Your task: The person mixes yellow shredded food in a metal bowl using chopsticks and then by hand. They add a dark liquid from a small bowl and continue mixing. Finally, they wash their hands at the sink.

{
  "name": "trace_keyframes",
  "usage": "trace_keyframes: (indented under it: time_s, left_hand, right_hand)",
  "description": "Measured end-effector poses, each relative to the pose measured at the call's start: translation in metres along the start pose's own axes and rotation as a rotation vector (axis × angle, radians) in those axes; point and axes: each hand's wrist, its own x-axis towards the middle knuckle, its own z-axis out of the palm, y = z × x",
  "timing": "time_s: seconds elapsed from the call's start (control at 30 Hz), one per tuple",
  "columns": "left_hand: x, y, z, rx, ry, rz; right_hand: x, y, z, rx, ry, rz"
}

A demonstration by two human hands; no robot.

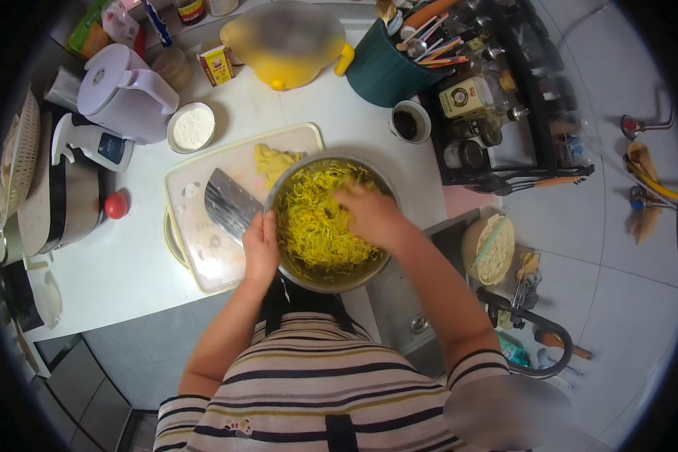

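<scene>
A large metal mixing bowl [393, 186] full of yellow-green shreds [316, 226] stands partly over a plastic cutting board [203, 271], close to my body. My left hand [261, 248] grips the bowl's left rim, thumb near the edge. Inside the bowl, my right hand [367, 214] is among the shreds; its fingers are blurred and partly covered by them, so whether they close on any cannot be told. A cleaver blade [229, 203] lies on the board left of the bowl, its handle hidden. Behind the bowl rests a crumpled yellow lump [274, 163].
Beyond the board are a bowl of white powder [193, 128], a yellow pot [294, 65], a green utensil holder [373, 68] and a cup with dark contents [409, 122]. A red round object [116, 205] sits at left. The sink [395, 299] adjoins the counter at right.
</scene>
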Motion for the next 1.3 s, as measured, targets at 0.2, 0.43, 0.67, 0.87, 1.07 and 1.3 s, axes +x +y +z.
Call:
trace_keyframes:
  time_s: [0.2, 0.43, 0.67, 0.87, 1.07, 1.3]
  left_hand:
    - [0.002, -0.001, 0.003, 0.029, -0.007, 0.050]
    - [0.005, 0.004, 0.002, 0.051, 0.027, 0.015]
    - [0.005, 0.015, 0.006, 0.052, -0.003, 0.023]
    - [0.007, 0.010, 0.003, 0.006, 0.046, -0.001]
    - [0.004, 0.009, 0.004, 0.030, 0.011, -0.019]
    - [0.004, 0.002, 0.007, 0.007, 0.005, 0.010]
  right_hand:
    - [0.082, -0.034, 0.034, 0.081, -0.130, 0.036]
    - [-0.024, -0.019, 0.042, -0.250, -0.023, -0.277]
    - [0.033, 0.047, 0.043, 0.314, 0.271, 0.200]
    - [0.011, -0.022, 0.023, 0.065, -0.118, -0.037]
    - [-0.020, -0.027, 0.061, -0.089, -0.071, -0.064]
    - [0.026, 0.011, 0.019, -0.024, 0.056, 0.135]
